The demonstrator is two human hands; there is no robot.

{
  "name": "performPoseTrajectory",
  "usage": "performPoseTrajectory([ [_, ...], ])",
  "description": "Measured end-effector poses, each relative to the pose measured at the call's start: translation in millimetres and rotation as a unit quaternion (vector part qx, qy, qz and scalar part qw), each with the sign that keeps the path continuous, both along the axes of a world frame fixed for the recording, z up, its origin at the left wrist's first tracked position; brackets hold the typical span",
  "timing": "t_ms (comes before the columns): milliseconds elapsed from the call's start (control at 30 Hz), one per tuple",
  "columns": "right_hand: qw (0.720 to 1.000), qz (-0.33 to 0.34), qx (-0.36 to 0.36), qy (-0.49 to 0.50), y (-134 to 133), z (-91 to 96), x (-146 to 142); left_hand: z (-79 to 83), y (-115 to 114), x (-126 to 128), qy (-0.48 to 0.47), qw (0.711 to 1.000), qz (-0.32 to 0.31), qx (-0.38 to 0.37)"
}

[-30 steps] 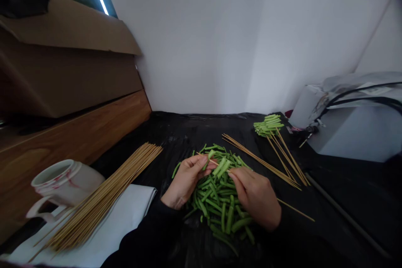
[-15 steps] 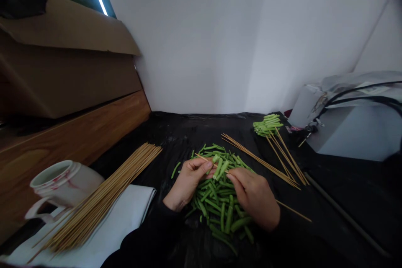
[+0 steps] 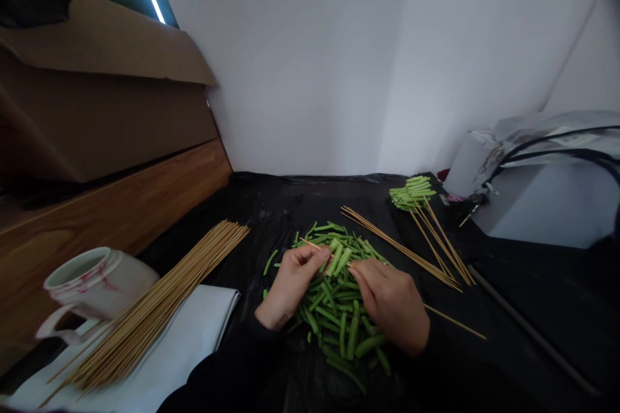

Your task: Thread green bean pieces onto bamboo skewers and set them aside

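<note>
A heap of cut green stalk pieces [image 3: 339,310] lies on black plastic sheeting [image 3: 271,206]. My right hand [image 3: 392,303] is closed on a thin bamboo skewer [image 3: 455,322] that carries a few green pieces [image 3: 339,257] near its tip. My left hand [image 3: 290,281] pinches at the skewer's pointed end, beside those threaded pieces. Both hands rest over the heap.
A bundle of bare skewers [image 3: 159,303] lies at left over a white sheet [image 3: 188,342], next to a white jug [image 3: 92,284]. Finished skewers with green pieces [image 3: 411,192] lie at back right, more sticks [image 3: 402,248] beside them. A white box with black cables [image 3: 542,187] stands at right.
My left hand has slid slightly down and inward along the skewer tip; the threaded pieces have shifted a little. The right hand is nearly still.
</note>
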State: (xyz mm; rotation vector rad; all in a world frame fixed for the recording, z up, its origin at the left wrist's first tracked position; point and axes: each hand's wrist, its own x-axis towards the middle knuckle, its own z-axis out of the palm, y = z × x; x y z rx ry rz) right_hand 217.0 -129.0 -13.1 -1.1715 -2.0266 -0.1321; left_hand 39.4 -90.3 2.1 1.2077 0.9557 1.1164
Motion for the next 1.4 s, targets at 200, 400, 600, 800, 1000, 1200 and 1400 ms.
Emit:
performPoseTrajectory([
  [200,0.993,-0.023,-0.001,0.117,7.2,19.3,17.6,1.0,-2.3,0.1,-0.039,0.998,-0.047,-0.036],
  [400,0.976,-0.083,-0.058,0.195,17.3,30.2,43.2,-0.6,-3.2,2.4,0.168,0.968,-0.054,0.178],
  [600,0.973,-0.126,-0.071,0.182,24.8,28.6,57.6,-6.2,-7.9,3.7,0.297,0.888,-0.093,0.338],
  [800,0.97,-0.181,-0.151,0.052,31.3,24.2,70.3,-1.3,-12.2,4.7,0.34,0.858,-0.143,0.358],
  [1000,0.972,-0.182,-0.149,0.004,32.9,20.1,67.7,12.6,-16.5,-0.5,0.382,0.821,-0.234,0.355],
  [1200,0.972,-0.181,-0.147,-0.003,33.8,15.9,65.7,16.0,-19.8,-3.3,0.401,0.798,-0.273,0.357],
  [1400,0.973,-0.186,-0.134,-0.015,34.7,12.3,64.2,12.2,-32.5,7.6,0.393,0.807,-0.215,0.386],
])
